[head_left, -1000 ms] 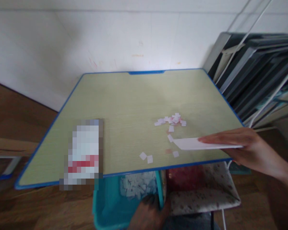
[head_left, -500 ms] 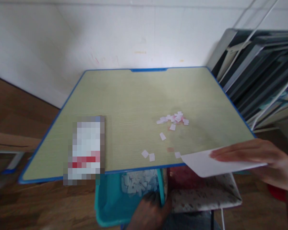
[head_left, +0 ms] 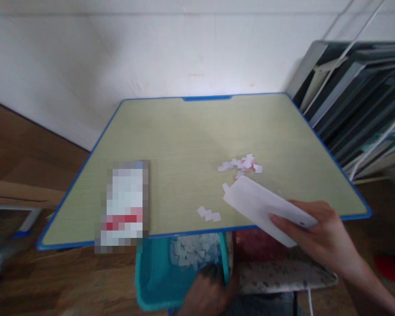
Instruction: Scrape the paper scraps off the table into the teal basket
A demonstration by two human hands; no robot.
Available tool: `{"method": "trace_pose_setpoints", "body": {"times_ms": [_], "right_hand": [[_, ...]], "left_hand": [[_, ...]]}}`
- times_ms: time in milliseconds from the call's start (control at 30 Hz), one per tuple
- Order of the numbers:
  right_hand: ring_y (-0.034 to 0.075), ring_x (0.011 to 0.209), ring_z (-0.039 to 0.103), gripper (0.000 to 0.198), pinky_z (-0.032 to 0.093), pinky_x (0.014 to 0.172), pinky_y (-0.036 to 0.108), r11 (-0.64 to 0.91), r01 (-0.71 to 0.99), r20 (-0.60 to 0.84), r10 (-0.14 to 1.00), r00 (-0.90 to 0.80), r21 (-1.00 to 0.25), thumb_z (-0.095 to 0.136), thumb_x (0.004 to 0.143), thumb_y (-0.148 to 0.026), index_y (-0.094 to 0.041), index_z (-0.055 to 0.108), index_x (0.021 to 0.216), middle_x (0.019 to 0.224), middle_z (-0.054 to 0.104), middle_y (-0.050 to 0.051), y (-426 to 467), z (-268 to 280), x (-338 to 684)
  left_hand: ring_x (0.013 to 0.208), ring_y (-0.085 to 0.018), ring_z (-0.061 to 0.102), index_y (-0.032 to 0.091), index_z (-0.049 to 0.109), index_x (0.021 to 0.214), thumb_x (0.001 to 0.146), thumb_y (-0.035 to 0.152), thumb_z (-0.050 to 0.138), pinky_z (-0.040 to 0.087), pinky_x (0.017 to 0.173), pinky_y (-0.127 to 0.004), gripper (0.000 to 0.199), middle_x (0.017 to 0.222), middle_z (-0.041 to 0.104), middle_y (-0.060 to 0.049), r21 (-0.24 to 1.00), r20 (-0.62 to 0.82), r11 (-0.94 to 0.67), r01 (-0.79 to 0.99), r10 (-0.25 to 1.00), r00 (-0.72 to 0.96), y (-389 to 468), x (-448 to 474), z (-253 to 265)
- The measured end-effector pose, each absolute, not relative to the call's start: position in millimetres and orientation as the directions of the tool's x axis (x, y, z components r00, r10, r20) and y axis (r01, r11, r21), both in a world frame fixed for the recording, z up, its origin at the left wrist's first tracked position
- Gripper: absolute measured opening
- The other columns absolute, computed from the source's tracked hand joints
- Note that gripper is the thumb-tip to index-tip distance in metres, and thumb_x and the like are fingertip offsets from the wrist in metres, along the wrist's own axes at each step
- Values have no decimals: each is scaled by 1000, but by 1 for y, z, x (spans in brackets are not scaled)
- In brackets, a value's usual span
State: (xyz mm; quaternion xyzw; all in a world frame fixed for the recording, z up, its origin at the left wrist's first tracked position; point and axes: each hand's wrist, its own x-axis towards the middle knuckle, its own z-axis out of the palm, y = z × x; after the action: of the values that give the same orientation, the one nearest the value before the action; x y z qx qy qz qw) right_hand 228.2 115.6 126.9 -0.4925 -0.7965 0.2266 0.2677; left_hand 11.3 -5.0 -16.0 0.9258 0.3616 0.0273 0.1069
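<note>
My right hand (head_left: 316, 228) grips a white flat board (head_left: 253, 197) with rounded corners and a small hole near the held end. It slants over the front right of the table, its far end beside a small white square (head_left: 226, 188). Behind it lies a loose pile of small white and pinkish squares (head_left: 246, 162). Several more squares (head_left: 209, 215) sit near the front edge. My left hand (head_left: 207, 289) is closed around the right rim of a teal basin (head_left: 143, 281) below the table edge. White pieces (head_left: 189, 250) lie inside the basin.
The pale green table (head_left: 184, 131) has a blue rim. A blurred-out white and red item (head_left: 125, 202) rests at its left, reaching past the front edge. Dark flat panels (head_left: 358, 87) lean at the right. A white wall (head_left: 167, 52) stands behind.
The white board has swung left and up, turning from nearly level to slanted. One square that lay by its tip is now beside the other two near the front edge. My left hand keeps its hold.
</note>
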Motion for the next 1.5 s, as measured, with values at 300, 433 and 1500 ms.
{"method": "trace_pose_setpoints", "body": {"times_ms": [300,433,1500], "right_hand": [[12,38,50,21,39,33,23,199,719,138,980,-144,-666,60,78,-35,-19,66,64,49,59,0,112,141,256],[10,37,47,25,35,32,21,272,686,149,961,-235,-675,60,78,-33,-19,61,58,45,53,-3,121,144,238],[13,45,52,17,37,38,23,68,630,-93,971,-219,-774,64,69,-33,-17,70,68,52,61,0,164,157,217]], "left_hand": [[57,-26,60,9,43,123,64,3,61,54,50,-38,63,67,63,-7,245,-36,-708,662,676,736,-6,14,-16],[54,-26,60,11,44,122,64,3,63,53,47,-37,61,66,63,-6,235,-36,-704,670,682,730,-7,15,-13],[66,-26,63,11,45,125,73,14,70,55,59,-39,58,73,65,-8,249,-95,-702,667,668,738,-9,14,-15]]}}
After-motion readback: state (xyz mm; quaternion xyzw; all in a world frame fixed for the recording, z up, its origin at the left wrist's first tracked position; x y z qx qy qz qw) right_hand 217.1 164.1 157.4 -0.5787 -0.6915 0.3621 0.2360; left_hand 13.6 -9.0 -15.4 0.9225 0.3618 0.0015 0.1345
